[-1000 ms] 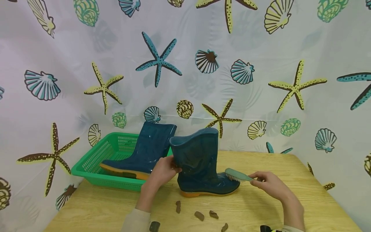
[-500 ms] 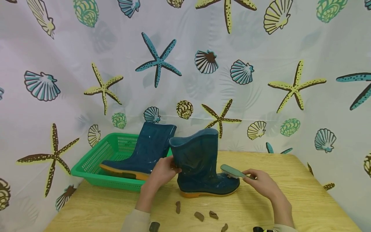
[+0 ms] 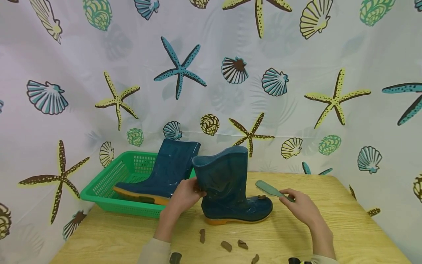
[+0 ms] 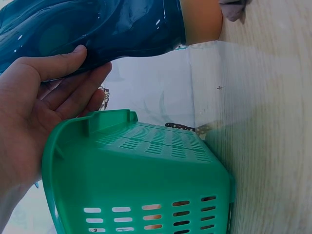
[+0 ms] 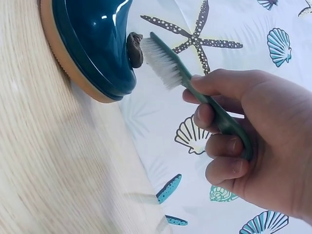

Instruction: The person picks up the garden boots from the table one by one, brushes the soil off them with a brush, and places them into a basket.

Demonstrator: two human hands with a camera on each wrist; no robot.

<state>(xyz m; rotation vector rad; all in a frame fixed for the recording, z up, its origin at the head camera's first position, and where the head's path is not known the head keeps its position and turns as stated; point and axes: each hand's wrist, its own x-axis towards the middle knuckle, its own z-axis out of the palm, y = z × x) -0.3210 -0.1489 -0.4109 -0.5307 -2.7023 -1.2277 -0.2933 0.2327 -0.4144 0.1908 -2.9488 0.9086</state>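
Note:
A dark blue rain boot (image 3: 227, 183) with an orange sole stands upright on the table, its toe to the right. My left hand (image 3: 186, 194) grips the back of its shaft, thumb on the near side; in the left wrist view its fingers (image 4: 78, 95) reach round behind. A brown lump (image 5: 135, 49) sits on top of the boot's toe. My right hand (image 3: 301, 205) holds a green brush (image 3: 268, 188) by its handle, fingers curled round it. The white bristles (image 5: 163, 63) face the lump, and the brush head is held just above and right of the toe.
A green plastic basket (image 3: 115, 205) stands at the left, with a second blue boot (image 3: 171, 168) lying tilted in it. Several brown lumps (image 3: 226, 245) lie on the wooden table (image 3: 329, 227) in front of the boot. A patterned curtain (image 3: 214, 99) hangs behind.
My right hand has moved the brush left along the toe, then lifted it off up and to the right, exposing the brown lump. The left hand and the boot have stayed in place.

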